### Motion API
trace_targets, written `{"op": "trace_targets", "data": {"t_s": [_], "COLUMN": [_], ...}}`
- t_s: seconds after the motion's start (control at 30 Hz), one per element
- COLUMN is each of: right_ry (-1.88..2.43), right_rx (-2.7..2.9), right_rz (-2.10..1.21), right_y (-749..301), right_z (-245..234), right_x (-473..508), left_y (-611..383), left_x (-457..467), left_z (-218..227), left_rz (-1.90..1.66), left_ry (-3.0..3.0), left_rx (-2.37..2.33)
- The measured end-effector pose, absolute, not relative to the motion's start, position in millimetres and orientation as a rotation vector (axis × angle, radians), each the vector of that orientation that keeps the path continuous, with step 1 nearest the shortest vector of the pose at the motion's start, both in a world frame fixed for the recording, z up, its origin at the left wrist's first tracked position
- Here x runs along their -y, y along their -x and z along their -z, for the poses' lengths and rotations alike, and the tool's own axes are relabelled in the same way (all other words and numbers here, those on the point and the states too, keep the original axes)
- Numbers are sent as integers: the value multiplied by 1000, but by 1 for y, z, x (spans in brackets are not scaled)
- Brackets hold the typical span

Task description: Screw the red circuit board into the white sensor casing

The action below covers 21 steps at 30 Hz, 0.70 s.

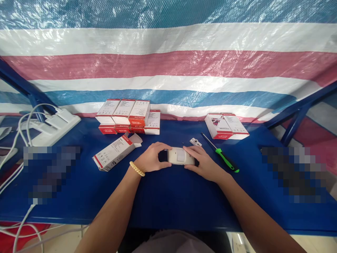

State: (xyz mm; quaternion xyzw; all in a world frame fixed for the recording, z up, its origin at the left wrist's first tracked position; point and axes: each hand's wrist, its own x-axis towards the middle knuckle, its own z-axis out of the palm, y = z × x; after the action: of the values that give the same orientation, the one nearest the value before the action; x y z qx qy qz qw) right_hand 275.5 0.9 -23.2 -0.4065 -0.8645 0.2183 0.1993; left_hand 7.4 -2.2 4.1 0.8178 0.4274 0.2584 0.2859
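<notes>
A white motion detector (180, 155) with a pale curved window lies level between my two hands, over the blue table. My left hand (154, 157) grips its left end, thumb at the near side and fingers at the far side. At the right end, my right hand (201, 161) pinches it in the same way. Just beyond my right fingers is a small white bracket-like part (195, 142). A tiny dark piece, perhaps a screw (183, 143), lies beside it. A screwdriver (223, 156) with a green and black handle rests to the right.
An opened detector box (116, 153) lies left of my hands, flap outward. Several stacked boxes (126, 112) stand behind it, and two more boxes (226, 125) sit at the back right. A power strip (55, 126) with white cables occupies the left. Blurred patches cover items at both sides.
</notes>
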Motion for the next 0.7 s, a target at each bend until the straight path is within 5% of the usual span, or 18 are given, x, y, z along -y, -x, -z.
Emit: {"op": "trace_targets", "data": {"t_s": [0.47,0.7], "right_ry": [1192,1516], "right_rx": [2449,1812], "right_rz": [-434,56], "right_y": [-266,-369], "right_z": [10,-2], "right_x": [9,63], "left_y": [-17,-16], "left_x": [5,6], "left_z": [2,-2], "left_rz": [-564,-503], "left_ry": [-2344,-2365], "left_rx": [-1260,-1370]}}
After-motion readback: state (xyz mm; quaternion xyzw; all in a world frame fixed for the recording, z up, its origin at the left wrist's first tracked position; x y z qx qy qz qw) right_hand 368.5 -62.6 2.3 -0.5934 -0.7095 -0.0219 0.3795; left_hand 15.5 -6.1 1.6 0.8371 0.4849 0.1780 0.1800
